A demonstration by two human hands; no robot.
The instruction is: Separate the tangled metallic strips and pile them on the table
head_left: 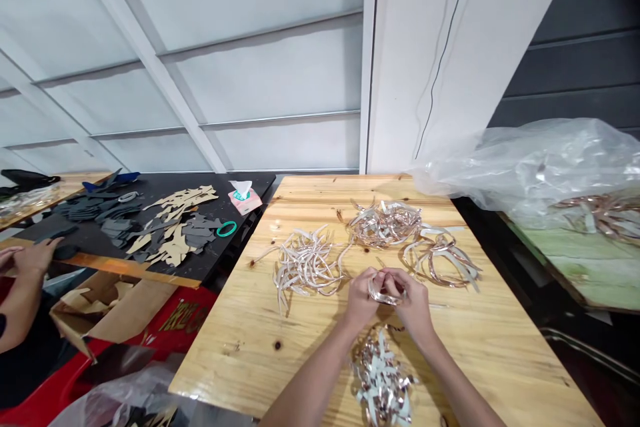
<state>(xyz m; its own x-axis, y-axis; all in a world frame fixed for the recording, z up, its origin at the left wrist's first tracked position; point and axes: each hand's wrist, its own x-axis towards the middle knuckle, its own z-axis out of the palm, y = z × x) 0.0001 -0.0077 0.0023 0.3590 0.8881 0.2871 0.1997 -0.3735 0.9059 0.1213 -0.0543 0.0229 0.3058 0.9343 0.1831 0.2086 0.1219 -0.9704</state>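
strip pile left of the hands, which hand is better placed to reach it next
Likely the left hand: it is nearer the pile, and the right hand is farther off. Both hands hold a shiny strip, so the left might first have to let go.

A shiny silvery strip bends, hand-held, curved.

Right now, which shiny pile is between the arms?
The closest pile, at the picture's bottom. The left pile, back pile and right pile lie outside the arms.
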